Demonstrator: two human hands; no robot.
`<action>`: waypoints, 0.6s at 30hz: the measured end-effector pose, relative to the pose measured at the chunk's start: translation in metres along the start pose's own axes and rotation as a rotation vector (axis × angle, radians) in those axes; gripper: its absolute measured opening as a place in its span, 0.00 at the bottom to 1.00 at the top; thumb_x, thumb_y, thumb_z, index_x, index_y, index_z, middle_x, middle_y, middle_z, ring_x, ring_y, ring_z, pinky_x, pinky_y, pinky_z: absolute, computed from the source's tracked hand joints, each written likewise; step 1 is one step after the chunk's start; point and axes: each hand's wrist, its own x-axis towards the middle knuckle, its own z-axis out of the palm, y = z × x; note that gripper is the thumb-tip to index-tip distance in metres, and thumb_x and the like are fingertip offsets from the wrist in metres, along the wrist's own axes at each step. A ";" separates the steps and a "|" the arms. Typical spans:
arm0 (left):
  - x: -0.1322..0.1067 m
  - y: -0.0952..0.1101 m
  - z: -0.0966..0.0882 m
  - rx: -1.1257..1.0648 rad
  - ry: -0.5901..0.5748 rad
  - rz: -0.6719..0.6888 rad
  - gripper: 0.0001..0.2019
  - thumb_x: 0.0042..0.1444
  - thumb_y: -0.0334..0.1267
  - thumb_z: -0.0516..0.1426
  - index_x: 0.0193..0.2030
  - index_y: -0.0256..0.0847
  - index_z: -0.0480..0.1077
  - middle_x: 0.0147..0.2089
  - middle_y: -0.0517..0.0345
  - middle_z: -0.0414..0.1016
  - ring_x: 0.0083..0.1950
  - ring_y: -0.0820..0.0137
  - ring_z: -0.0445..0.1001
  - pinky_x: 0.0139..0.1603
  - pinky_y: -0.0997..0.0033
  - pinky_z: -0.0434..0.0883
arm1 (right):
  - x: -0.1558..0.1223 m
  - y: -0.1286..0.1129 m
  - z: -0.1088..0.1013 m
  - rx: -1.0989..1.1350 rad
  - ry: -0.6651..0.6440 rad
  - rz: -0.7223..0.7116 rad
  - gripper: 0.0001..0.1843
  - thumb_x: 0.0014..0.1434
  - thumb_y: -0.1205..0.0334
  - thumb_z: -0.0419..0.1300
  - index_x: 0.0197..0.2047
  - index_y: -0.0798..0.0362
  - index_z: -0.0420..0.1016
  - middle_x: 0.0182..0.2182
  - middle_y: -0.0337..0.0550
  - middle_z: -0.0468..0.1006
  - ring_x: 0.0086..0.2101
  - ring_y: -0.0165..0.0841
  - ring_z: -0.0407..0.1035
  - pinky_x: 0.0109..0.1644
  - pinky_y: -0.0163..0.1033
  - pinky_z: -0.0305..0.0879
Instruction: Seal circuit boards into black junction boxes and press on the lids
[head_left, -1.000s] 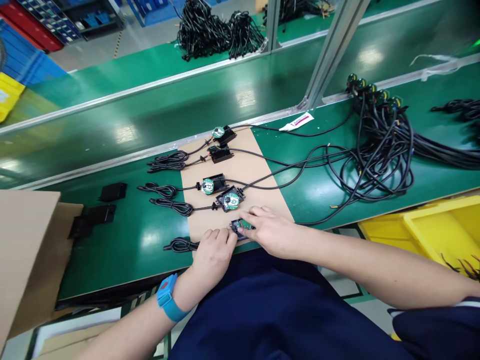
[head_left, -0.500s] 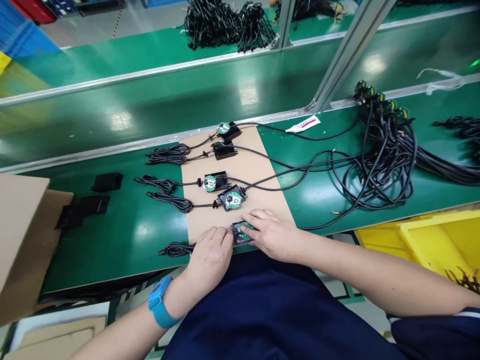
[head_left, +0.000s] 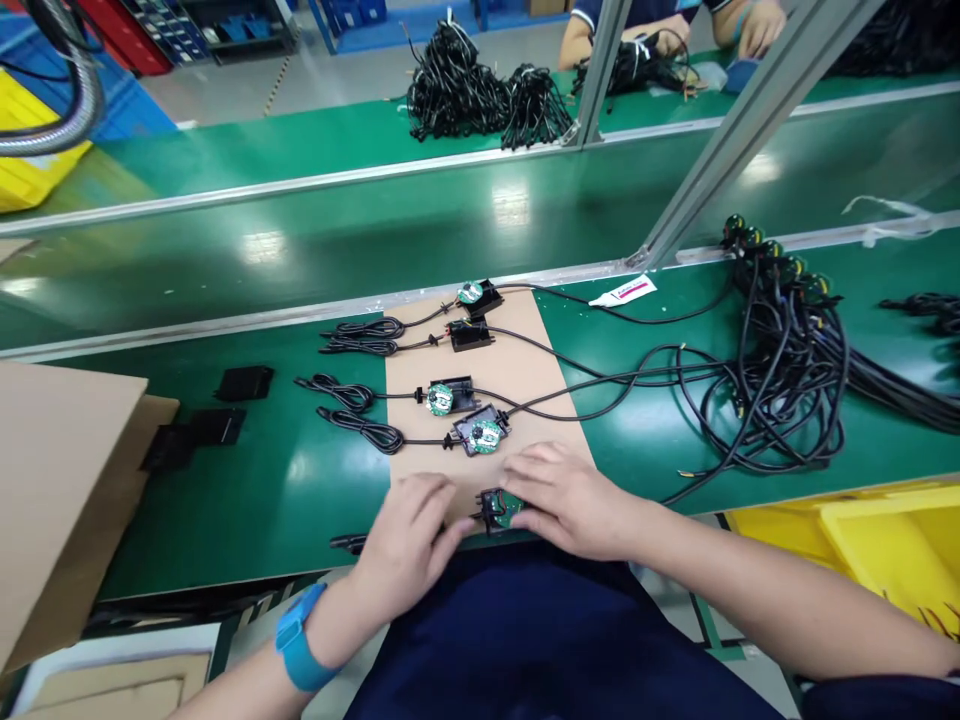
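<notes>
A small black plastic housing (head_left: 489, 512) with a round green circuit board (head_left: 508, 510) lies near the table's front edge. My right hand (head_left: 577, 503) grips the board at its right side, thumb below and fingers above. My left hand (head_left: 409, 535) is left of the housing, thumb and fingers apart, the thumb tip close to the cable entry. Part of a black cable (head_left: 349, 543) shows beyond my left hand; its run under the hand is hidden. Behind are several similar units, among them a housing with a board (head_left: 486, 436) and another board (head_left: 440, 399).
A cardboard sheet (head_left: 551, 375) lies on the green table (head_left: 300, 530). Tangled black cables (head_left: 787, 390) and a white tube (head_left: 626, 291) are at right. Black covers (head_left: 245, 382) and a cardboard box (head_left: 60, 480) stand left. A co-worker's hand (head_left: 761, 28) shows beyond the partition.
My left hand has opened and drawn away from the housing. The board sits more to the right, showing wires inside the housing. The view has tilted up, and a co-worker's hands have appeared.
</notes>
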 end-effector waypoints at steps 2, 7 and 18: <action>0.013 -0.021 -0.003 0.047 0.104 -0.057 0.15 0.66 0.35 0.57 0.58 0.39 0.68 0.54 0.43 0.75 0.57 0.56 0.72 0.58 0.51 0.71 | 0.013 0.016 -0.010 -0.029 0.100 0.060 0.19 0.69 0.64 0.55 0.60 0.56 0.73 0.57 0.54 0.74 0.56 0.45 0.63 0.62 0.54 0.61; 0.039 -0.057 0.007 0.061 0.013 -0.093 0.08 0.66 0.38 0.58 0.49 0.38 0.70 0.47 0.48 0.77 0.51 0.58 0.73 0.53 0.53 0.72 | 0.047 0.054 -0.013 -0.113 0.085 0.214 0.13 0.66 0.70 0.55 0.51 0.60 0.77 0.47 0.56 0.76 0.50 0.45 0.63 0.57 0.55 0.61; 0.029 -0.043 -0.004 -0.210 0.022 -0.215 0.06 0.68 0.39 0.54 0.46 0.40 0.65 0.37 0.56 0.75 0.36 0.69 0.75 0.37 0.70 0.73 | 0.036 0.040 -0.022 -0.129 0.037 0.123 0.15 0.72 0.67 0.47 0.52 0.57 0.74 0.39 0.49 0.78 0.38 0.36 0.70 0.42 0.40 0.66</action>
